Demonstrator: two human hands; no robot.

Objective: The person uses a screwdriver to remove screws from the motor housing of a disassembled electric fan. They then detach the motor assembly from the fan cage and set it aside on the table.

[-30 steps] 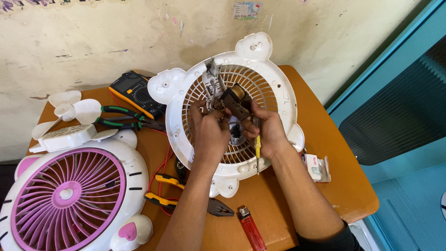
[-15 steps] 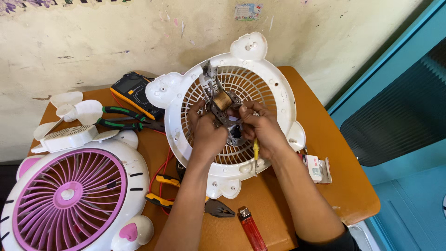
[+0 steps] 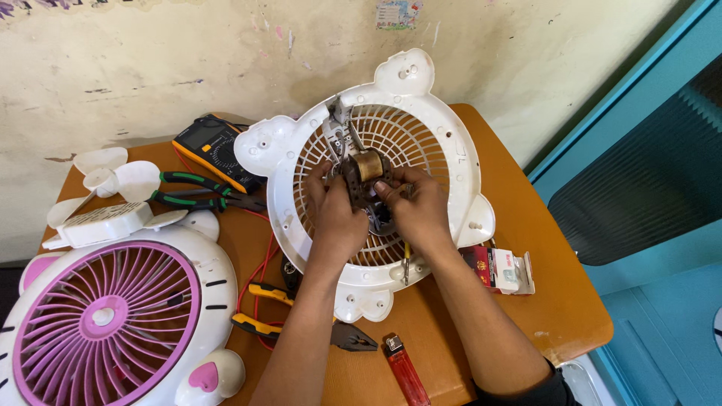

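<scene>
Motor [image 3: 366,174] lowered between left hand [image 3: 336,214], right hand [image 3: 416,210], coil end pointing up

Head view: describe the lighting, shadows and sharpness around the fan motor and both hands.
Head view: soft, even light with no harsh glare; the white rear grille throws a dim shadow on the wall above it. The left hand and right hand are sharp, without motion blur, as is the fan motor held between them; its copper coil catches a mild sheen. Straight edges bow slightly near the frame's corners.

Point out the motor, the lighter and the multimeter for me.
motor [image 3: 367,167]: head view, on its copper coil.
lighter [image 3: 406,370]: head view, on its red body.
multimeter [image 3: 213,148]: head view, on its dark face.
</scene>
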